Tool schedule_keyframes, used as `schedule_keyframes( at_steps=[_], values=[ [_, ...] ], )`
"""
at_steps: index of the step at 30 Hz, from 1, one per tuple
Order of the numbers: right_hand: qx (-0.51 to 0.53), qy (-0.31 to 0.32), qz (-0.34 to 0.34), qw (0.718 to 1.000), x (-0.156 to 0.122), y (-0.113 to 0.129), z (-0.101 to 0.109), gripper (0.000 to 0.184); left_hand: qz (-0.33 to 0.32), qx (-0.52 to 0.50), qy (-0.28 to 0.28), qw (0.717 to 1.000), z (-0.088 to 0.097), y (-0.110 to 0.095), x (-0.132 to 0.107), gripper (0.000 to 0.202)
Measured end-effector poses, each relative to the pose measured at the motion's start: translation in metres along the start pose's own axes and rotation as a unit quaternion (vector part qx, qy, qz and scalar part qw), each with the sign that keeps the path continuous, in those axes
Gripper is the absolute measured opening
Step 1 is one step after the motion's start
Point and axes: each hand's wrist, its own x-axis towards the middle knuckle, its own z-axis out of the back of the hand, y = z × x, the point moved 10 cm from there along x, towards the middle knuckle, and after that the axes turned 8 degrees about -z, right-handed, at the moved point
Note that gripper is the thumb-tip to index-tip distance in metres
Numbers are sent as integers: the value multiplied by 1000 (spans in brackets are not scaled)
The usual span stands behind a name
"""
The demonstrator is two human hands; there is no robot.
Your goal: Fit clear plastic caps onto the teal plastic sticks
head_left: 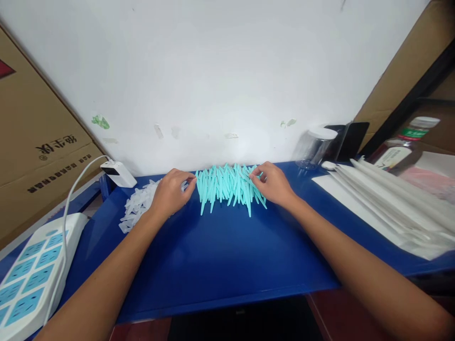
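Against the wall on the blue table lies a heap of slim, tapered turquoise plastic pieces, most of them pointing toward me. At the heap's left end is my left hand, thumb and fingertips pinched together; whether a piece is between them I cannot make out. My right hand reaches the heap's right end, its thumb and forefinger closed at one of the turquoise pieces. Partly behind my left hand and wrist spreads a pile of small translucent whitish plastic pieces.
A white power strip and a small white device with a cable sit at left beside a cardboard box. To the right stand a clear jar with a white lid, stacked white packets and a bottle.
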Motion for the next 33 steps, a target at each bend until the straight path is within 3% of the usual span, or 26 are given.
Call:
schedule_keyframes(
  at_steps=[15, 33],
  values=[
    [-60, -19, -39, 997, 3, -16, -2, 12, 46, 80, 11, 996, 2, 23, -5, 21],
    [-26, -15, -17, 999, 2, -9, -3, 12, 48, 59, 9, 997, 3, 20, -3, 26]
  ],
)
